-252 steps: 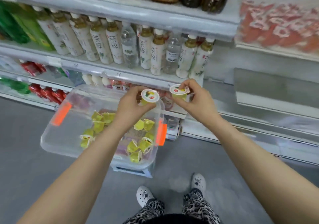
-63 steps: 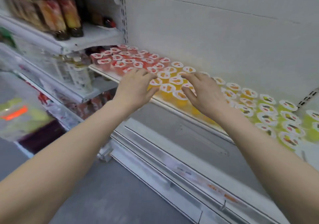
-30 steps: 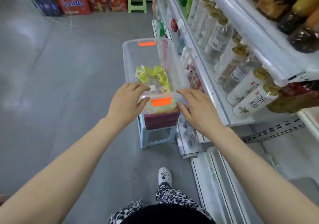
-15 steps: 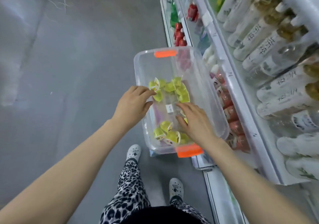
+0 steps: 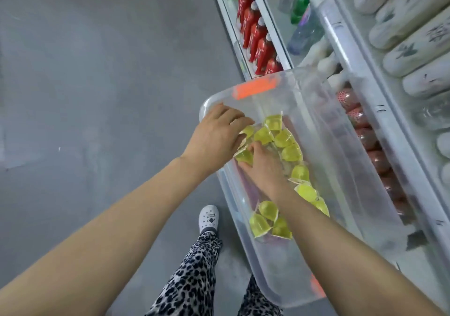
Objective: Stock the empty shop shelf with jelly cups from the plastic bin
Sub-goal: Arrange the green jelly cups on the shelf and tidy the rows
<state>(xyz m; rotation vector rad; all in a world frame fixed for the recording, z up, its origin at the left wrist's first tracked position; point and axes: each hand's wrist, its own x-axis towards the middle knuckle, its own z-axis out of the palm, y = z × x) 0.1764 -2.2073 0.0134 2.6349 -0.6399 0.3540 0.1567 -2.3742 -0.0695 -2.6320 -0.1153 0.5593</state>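
A clear plastic bin [image 5: 341, 130] with orange handles [image 5: 254, 87] stands below me beside the shelving. Several yellow-green jelly cups [image 5: 283, 138] lie loose on its bottom, most of them tipped over. My left hand [image 5: 218, 134] reaches over the bin's left rim, its fingers curled down on a jelly cup [image 5: 248, 130]. Just below it, my right hand [image 5: 264, 169] is inside the bin and pinches another jelly cup [image 5: 244, 156] at the left wall. The shelf that takes the cups is out of view.
Shop shelves run along the right, with red bottles [image 5: 255, 35], white-labelled bottles [image 5: 414, 48] and red packets [image 5: 360, 121] lower down. Grey floor [image 5: 97, 96] spreads to the left. My foot in a white clog [image 5: 209, 218] stands next to the bin.
Both hands have gone deeper into the bin. The right hand has shifted left towards the left hand, and each now closes on a cup. The view has tilted further down.
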